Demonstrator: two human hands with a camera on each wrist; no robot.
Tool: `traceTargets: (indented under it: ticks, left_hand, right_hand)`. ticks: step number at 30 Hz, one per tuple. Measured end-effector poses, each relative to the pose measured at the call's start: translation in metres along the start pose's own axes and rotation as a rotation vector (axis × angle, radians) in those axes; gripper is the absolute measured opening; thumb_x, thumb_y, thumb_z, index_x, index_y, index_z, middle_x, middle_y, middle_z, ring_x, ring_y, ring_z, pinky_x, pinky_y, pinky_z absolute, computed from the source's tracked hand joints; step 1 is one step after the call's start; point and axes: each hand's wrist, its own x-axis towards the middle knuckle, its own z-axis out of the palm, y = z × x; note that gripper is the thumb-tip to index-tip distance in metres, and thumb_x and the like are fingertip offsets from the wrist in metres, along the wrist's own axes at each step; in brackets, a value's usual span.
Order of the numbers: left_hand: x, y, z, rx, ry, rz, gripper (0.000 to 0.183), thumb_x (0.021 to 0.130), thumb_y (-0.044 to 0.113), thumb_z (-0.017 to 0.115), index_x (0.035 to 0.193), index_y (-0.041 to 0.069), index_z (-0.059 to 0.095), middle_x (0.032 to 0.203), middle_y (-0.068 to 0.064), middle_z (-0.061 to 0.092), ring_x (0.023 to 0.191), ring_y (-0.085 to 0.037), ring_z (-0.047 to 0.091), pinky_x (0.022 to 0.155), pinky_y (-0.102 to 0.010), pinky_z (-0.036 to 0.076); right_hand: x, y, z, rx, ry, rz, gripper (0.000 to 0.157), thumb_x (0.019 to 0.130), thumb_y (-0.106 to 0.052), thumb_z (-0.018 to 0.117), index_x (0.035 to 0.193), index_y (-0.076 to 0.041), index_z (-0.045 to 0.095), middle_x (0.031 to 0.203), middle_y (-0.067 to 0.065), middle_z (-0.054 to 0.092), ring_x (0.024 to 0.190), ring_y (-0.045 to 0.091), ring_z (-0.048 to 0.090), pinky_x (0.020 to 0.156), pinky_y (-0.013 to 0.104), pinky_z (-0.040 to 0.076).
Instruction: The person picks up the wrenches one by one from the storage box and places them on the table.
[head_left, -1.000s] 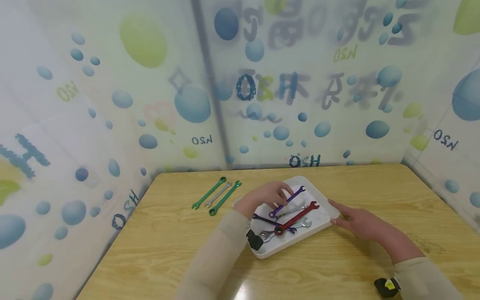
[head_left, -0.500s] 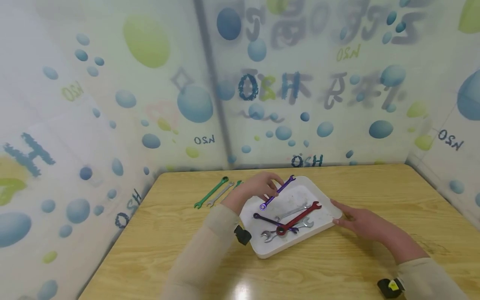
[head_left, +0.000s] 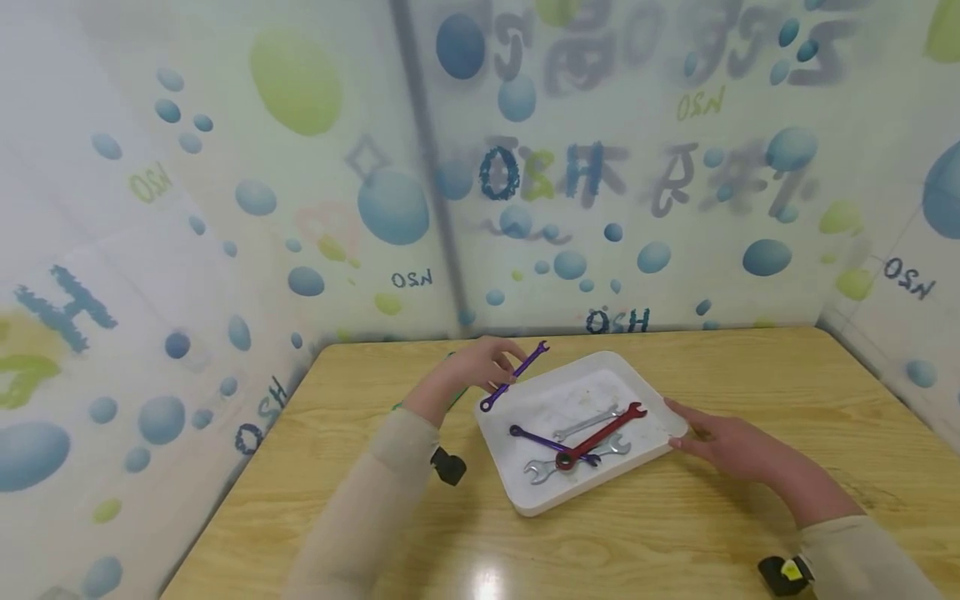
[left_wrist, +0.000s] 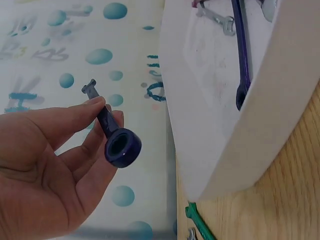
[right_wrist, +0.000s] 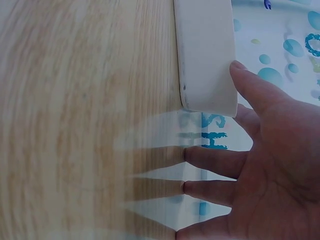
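Note:
My left hand (head_left: 480, 365) pinches a purple combination wrench (head_left: 531, 359) between thumb and fingers, above the left end of the white tray (head_left: 495, 471). The left wrist view shows that wrench's ring end (left_wrist: 131, 156) toward the camera. Lying in the tray are a red wrench (head_left: 611, 427), a second purple wrench (head_left: 542, 438), a small silver wrench (head_left: 585, 423) and a larger silver wrench (head_left: 538, 472), partly crossing each other. My right hand (head_left: 723, 446) touches the tray's right corner with thumb and index finger. In the right wrist view, its other fingers (right_wrist: 215, 161) are spread, tips at the tabletop.
A green wrench (left_wrist: 201, 222) lies on the wooden table (head_left: 300, 492) left of the tray, mostly hidden behind my left hand in the head view. Beside it shows a silver wrench tip (left_wrist: 192, 233). Printed curtain-like walls (head_left: 555, 250) stand behind the table and at both sides.
My left hand has lifted the purple wrench from the tray and carried it left to the tray's left end, now covering most of the wrenches on the table. My right hand stays at the corner.

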Motion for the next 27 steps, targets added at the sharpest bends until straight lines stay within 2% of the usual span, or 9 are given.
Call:
traceTargets:
  ticks: [6, 12, 19, 27]
  left_hand:
    - [-0.009, -0.010, -0.014, -0.014, 0.059, -0.040, 0.033, 0.093, 0.003, 0.064, 0.126, 0.008, 0.061, 0.105, -0.012, 0.063, 0.089, -0.024, 0.065, 0.077, -0.040, 0.056]
    - [-0.018, -0.022, -0.028, 0.008, 0.084, -0.071, 0.034, 0.092, 0.001, 0.065, 0.125, 0.006, 0.061, 0.109, -0.015, 0.061, 0.091, -0.026, 0.065, 0.075, -0.039, 0.056]
    - [-0.017, -0.046, -0.045, 0.077, 0.103, -0.129, 0.035, 0.093, 0.002, 0.065, 0.127, 0.008, 0.061, 0.115, -0.017, 0.060, 0.098, -0.028, 0.063, 0.076, -0.039, 0.056]
    - [-0.016, -0.070, -0.063, 0.060, 0.136, -0.165, 0.037, 0.091, -0.001, 0.064, 0.128, 0.004, 0.060, 0.121, -0.024, 0.059, 0.103, -0.034, 0.063, 0.076, -0.042, 0.056]
  right_hand:
    - [-0.001, 0.001, -0.002, 0.017, -0.009, 0.007, 0.081, 0.093, -0.059, 0.052, 0.153, -0.011, 0.029, 0.143, 0.035, 0.037, 0.126, 0.056, 0.037, 0.096, 0.068, 0.033]
    - [-0.001, 0.001, -0.002, 0.018, -0.007, 0.001, 0.079, 0.094, -0.058, 0.052, 0.153, -0.011, 0.029, 0.143, 0.035, 0.037, 0.127, 0.057, 0.036, 0.096, 0.068, 0.033]
    - [-0.001, -0.002, -0.002, 0.011, -0.008, -0.010, 0.077, 0.095, -0.056, 0.051, 0.153, -0.010, 0.029, 0.142, 0.035, 0.038, 0.126, 0.057, 0.037, 0.097, 0.068, 0.033]
    - [0.001, 0.000, -0.001, 0.008, -0.010, -0.007, 0.078, 0.095, -0.056, 0.052, 0.153, -0.010, 0.029, 0.142, 0.036, 0.038, 0.126, 0.057, 0.038, 0.096, 0.067, 0.033]
